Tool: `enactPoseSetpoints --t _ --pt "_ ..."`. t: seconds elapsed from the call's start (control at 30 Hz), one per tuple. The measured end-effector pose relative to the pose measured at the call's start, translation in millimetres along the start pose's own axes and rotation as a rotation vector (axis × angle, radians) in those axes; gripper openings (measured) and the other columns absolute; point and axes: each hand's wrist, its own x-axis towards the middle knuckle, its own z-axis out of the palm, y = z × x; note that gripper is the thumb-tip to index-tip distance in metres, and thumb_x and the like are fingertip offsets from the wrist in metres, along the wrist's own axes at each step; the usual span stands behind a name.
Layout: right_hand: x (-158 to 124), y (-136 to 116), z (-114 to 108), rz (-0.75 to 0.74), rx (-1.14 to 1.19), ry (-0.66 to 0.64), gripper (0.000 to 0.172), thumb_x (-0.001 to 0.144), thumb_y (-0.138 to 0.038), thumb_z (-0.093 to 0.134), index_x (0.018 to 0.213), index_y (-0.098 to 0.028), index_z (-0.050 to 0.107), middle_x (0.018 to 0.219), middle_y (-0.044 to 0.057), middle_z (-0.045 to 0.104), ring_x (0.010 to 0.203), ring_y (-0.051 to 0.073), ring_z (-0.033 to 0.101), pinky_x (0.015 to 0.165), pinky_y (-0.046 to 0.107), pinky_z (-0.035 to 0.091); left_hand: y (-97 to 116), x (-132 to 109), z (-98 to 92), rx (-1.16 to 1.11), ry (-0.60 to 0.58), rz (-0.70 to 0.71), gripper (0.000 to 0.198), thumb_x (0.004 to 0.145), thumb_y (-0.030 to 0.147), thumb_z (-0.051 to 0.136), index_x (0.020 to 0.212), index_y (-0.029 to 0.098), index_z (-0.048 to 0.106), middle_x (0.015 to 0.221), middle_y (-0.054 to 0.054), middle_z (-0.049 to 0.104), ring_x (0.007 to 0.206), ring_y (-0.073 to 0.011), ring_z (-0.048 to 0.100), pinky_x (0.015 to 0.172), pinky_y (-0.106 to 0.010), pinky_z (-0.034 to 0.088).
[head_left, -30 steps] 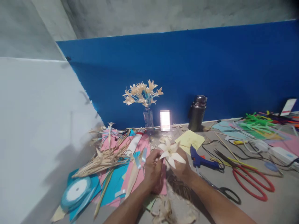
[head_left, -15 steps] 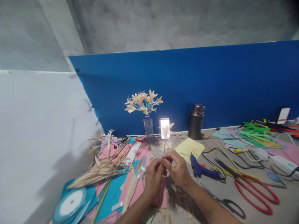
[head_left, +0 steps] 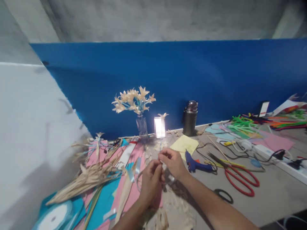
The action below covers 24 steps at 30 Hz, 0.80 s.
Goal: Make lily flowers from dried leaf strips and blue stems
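A pale handmade flower (head_left: pixel 163 115) stands upright on a thin stem (head_left: pixel 160 144); a bright pixelated patch covers the part below its petals. My right hand (head_left: pixel 171 161) pinches this stem between thumb and fingertips. Just below and to the left, my left hand (head_left: pixel 151 179) is closed, fingertips pressed together. A thin pale ribbon (head_left: pixel 138 182) loops out beside it and seems to run into its fingers, though the grip itself is partly hidden. Behind them, a clear glass vase (head_left: pixel 142 127) holds a bunch of similar flowers (head_left: pixel 134 99).
Dried husks (head_left: pixel 93 179), coloured paper and a ribbon spool (head_left: pixel 54 218) lie left. On the right are a blue glue gun (head_left: pixel 199 165), red-handled scissors (head_left: pixel 240 179), black-handled scissors (head_left: pixel 224 196) partly under my forearm, a flask (head_left: pixel 190 118), cords and a power strip (head_left: pixel 280 161).
My hands have drawn slightly apart, the right now higher on the stem than the left. The flower has risen above the bright patch. The whole view has shifted to the right.
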Motion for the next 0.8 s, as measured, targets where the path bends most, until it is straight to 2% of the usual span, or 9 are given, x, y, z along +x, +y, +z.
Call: enactPoseSetpoints --t 0.17,0.33,0.6,0.8 --pt "5.9 6.4 -5.1 0.079 0.060 -0.051 0.015 0.075 -0.033 0.068 0.074 -0.019 0.068 0.065 -0.001 0.066 0.062 0.015 0.058 0.062 0.026 0.046 -4.7 2.1 0.6 -0.077 0.005 -0.070 0.029 0.078 0.042 0.071 0.083 0.019 0.055 0.059 0.006 0.058 0.038 -0.0074 0.049 0.037 -0.018 0.042" --pt "5.1 9.5 -4.6 0.069 0.058 -0.038 0.018 0.074 -0.036 0.071 0.074 -0.018 0.068 0.066 -0.001 0.066 0.062 0.015 0.057 0.061 0.027 0.045 -8.3 2.5 -0.9 -0.159 -0.010 -0.105 0.031 0.075 0.040 0.075 0.086 0.019 0.056 0.058 0.006 0.059 0.037 -0.0084 0.051 0.035 -0.019 0.043" --pt "3.7 2.3 -4.8 0.115 0.223 -0.051 0.020 0.071 -0.036 0.074 0.067 -0.019 0.064 0.061 -0.001 0.068 0.054 0.012 0.054 0.055 0.026 0.045 -7.3 5.1 -5.4 -0.053 -0.062 -0.022 0.031 0.076 0.041 0.075 0.085 0.016 0.059 0.060 0.005 0.061 0.038 -0.0082 0.054 0.038 -0.020 0.048" --pt "2.3 -1.2 -4.6 0.082 0.214 -0.028 0.019 0.070 -0.036 0.073 0.065 -0.020 0.064 0.059 -0.001 0.067 0.054 0.014 0.056 0.056 0.026 0.048 -7.2 5.5 -7.3 -0.046 -0.096 -0.023 0.031 0.077 0.042 0.074 0.085 0.016 0.059 0.061 0.006 0.060 0.039 -0.0079 0.054 0.039 -0.020 0.047"
